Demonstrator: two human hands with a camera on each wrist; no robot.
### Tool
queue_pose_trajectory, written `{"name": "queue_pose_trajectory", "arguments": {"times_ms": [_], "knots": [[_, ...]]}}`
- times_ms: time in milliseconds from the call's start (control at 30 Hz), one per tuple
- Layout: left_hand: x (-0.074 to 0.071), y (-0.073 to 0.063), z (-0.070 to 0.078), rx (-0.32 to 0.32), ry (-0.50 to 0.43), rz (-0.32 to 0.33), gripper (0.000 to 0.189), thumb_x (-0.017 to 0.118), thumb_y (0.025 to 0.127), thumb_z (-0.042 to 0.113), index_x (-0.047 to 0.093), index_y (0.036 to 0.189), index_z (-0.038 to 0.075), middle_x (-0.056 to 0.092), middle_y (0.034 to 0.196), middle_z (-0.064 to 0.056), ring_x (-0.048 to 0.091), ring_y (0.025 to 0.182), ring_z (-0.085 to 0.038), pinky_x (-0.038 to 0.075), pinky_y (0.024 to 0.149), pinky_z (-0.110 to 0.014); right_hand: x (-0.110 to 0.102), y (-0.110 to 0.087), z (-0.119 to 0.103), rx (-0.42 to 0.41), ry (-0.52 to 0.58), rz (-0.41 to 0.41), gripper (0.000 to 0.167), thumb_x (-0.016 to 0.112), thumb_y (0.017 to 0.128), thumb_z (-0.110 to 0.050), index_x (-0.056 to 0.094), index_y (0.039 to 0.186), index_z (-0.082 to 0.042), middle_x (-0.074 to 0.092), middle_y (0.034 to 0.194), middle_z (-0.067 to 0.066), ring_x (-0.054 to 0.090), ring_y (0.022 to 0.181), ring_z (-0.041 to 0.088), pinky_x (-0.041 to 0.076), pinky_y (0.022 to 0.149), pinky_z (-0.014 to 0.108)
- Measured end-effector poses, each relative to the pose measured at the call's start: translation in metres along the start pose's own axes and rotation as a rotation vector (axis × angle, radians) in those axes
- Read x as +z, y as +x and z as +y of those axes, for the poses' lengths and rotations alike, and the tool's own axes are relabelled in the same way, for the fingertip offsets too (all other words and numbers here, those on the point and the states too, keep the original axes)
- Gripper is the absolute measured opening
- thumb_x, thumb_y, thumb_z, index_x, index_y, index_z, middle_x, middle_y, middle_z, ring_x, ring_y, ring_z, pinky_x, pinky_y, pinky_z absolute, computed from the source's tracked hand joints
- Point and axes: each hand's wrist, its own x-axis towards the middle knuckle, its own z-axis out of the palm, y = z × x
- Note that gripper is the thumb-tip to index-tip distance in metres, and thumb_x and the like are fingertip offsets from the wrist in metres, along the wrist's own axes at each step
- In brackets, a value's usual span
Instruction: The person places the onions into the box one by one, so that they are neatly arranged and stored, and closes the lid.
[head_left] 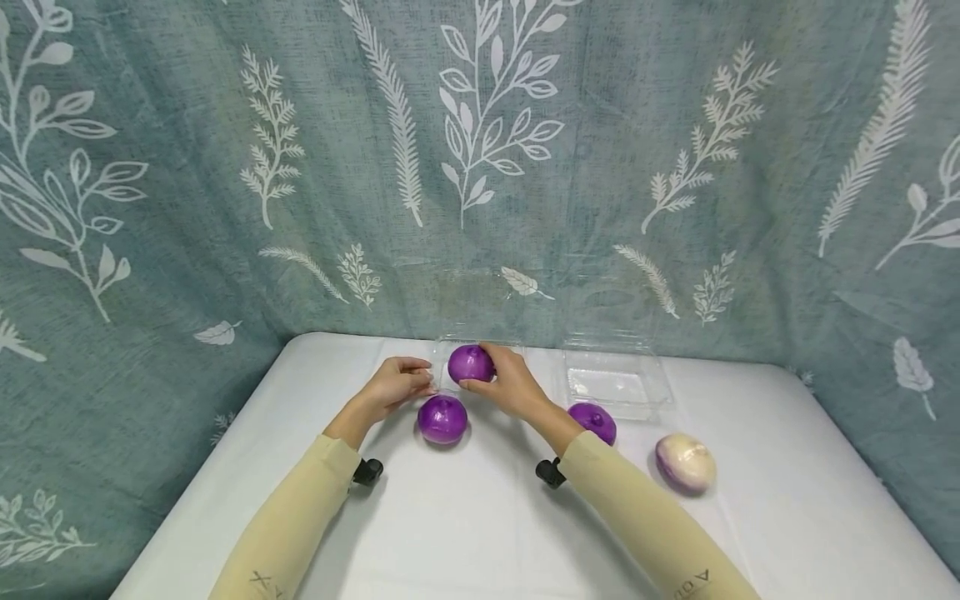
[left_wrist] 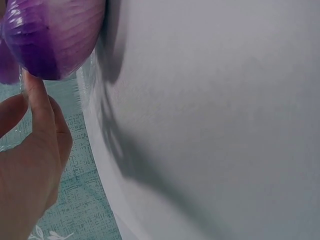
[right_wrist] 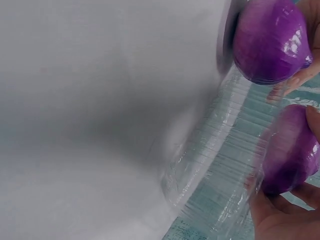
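Pale yellow sleeves (head_left: 292, 517) lead up to two hands. Pinched between the right hand's (head_left: 513, 383) thumb and fingers is a purple onion (head_left: 470, 364), held at a clear container (right_wrist: 225, 145); whether it touches the bottom I cannot tell. The left hand (head_left: 397, 383) pinches the container's rim with thumb and forefinger. A second purple onion (head_left: 442, 419) sits just in front. Farther right are another clear container (head_left: 611, 387), a third purple onion (head_left: 592, 422) and a white-and-purple onion (head_left: 686, 463).
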Motion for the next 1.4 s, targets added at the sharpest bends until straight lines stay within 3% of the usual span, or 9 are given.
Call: {"name": "queue_pose_trajectory", "arguments": {"times_ms": [267, 467, 700, 1100, 1400], "knots": [[-0.002, 0.001, 0.001, -0.010, 0.016, 0.005, 0.044, 0.055, 0.102, -0.006, 0.044, 0.143, -0.017, 0.056, 0.109, -0.015, 0.067, 0.103, -0.028, 0.060, 0.098, -0.034, 0.012, 0.016, 0.002, 0.009, -0.033, -0.029, 0.069, 0.081, 0.090, -0.032, 0.051, 0.144, -0.001, 0.062, 0.136, 0.018, 0.061, 0.122, 0.032, 0.057, 0.103, 0.042], [-0.001, 0.002, 0.004, -0.033, 0.027, 0.009, 0.043, 0.053, 0.103, -0.005, 0.045, 0.143, -0.015, 0.053, 0.127, -0.028, 0.062, 0.116, -0.038, 0.061, 0.095, -0.030, 0.018, 0.025, 0.006, 0.017, -0.059, -0.092, 0.074, 0.079, 0.092, -0.033, 0.047, 0.149, 0.001, 0.056, 0.144, 0.021, 0.055, 0.131, 0.036, 0.051, 0.110, 0.046], [0.000, 0.000, 0.005, -0.044, 0.029, 0.005, 0.043, 0.052, 0.103, -0.006, 0.044, 0.144, -0.015, 0.050, 0.133, -0.033, 0.058, 0.122, -0.044, 0.055, 0.106, -0.041, 0.022, 0.032, 0.010, 0.061, -0.087, -0.139, 0.076, 0.077, 0.093, -0.036, 0.043, 0.153, -0.003, 0.052, 0.147, 0.021, 0.052, 0.134, 0.037, 0.051, 0.110, 0.048], [0.001, 0.002, 0.004, -0.031, 0.033, 0.039, 0.041, 0.054, 0.102, -0.006, 0.048, 0.141, -0.015, 0.053, 0.127, -0.028, 0.065, 0.107, -0.032, 0.058, 0.102, -0.038, 0.026, 0.043, 0.017, 0.050, -0.058, -0.201, 0.070, 0.078, 0.093, -0.032, 0.046, 0.147, 0.000, 0.058, 0.137, 0.019, 0.059, 0.125, 0.033, 0.055, 0.105, 0.045], [0.001, 0.000, 0.003, -0.026, 0.036, 0.040, 0.042, 0.054, 0.102, -0.005, 0.047, 0.142, -0.014, 0.052, 0.133, -0.031, 0.063, 0.114, -0.036, 0.056, 0.104, -0.038, 0.028, 0.043, 0.017, 0.025, -0.063, -0.200, 0.069, 0.081, 0.091, -0.025, 0.048, 0.146, 0.001, 0.059, 0.137, 0.020, 0.060, 0.125, 0.034, 0.053, 0.108, 0.046]]}}
